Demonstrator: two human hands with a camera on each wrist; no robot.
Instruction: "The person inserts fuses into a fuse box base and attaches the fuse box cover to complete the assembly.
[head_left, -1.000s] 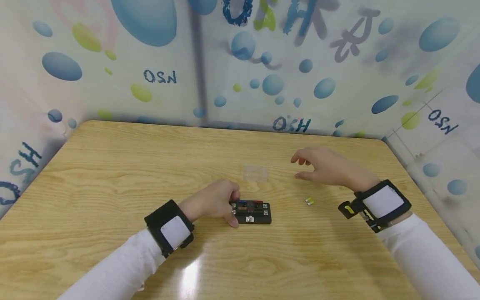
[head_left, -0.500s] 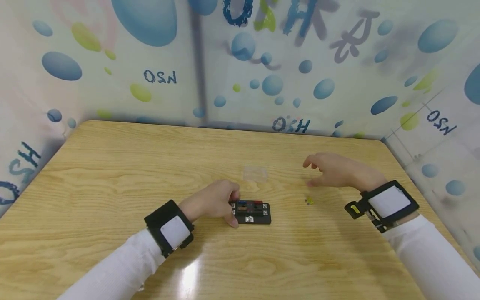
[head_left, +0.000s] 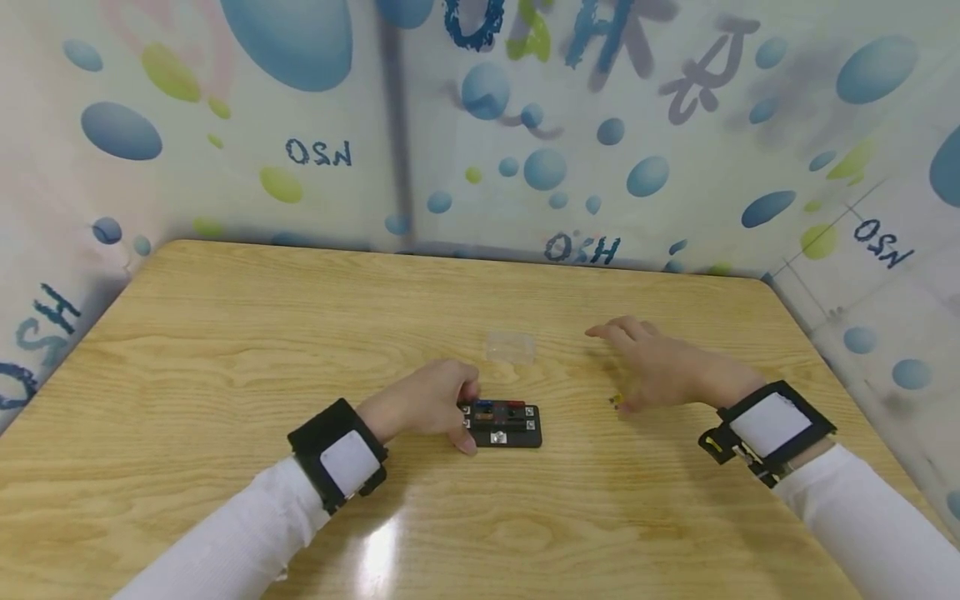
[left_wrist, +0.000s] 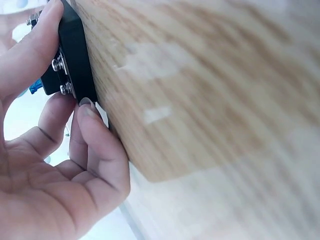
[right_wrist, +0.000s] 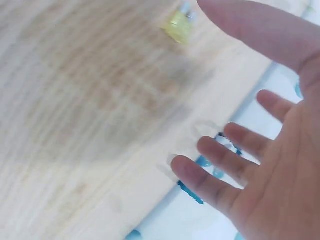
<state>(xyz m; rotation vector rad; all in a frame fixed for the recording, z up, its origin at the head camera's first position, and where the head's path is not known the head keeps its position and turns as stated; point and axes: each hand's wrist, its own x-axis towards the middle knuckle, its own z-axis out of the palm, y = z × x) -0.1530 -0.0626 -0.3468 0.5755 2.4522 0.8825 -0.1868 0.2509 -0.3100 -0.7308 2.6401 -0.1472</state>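
My left hand (head_left: 422, 400) grips the left end of a black fuse block (head_left: 513, 433) on the table. In the left wrist view, the thumb lies along one side of the block (left_wrist: 79, 55) and curled fingers hold its end. Screw terminals and small blue and red fuses show on the block. My right hand (head_left: 660, 367) is over the table to the right, fingers spread and thumb low. Close by the thumb lies a small yellow blade fuse (head_left: 615, 401). In the right wrist view, a gap shows between this yellow fuse (right_wrist: 177, 27) and the fingers.
A clear plastic cover (head_left: 512, 347) lies on the wooden table (head_left: 300, 317) behind the fuse block. A patterned curtain (head_left: 480, 150) hangs behind the far table edge and along the sides.
My right hand first drew back right, then came lower toward the yellow fuse and spread its fingers, partly covering it in the head view. My left hand and the block stayed put.
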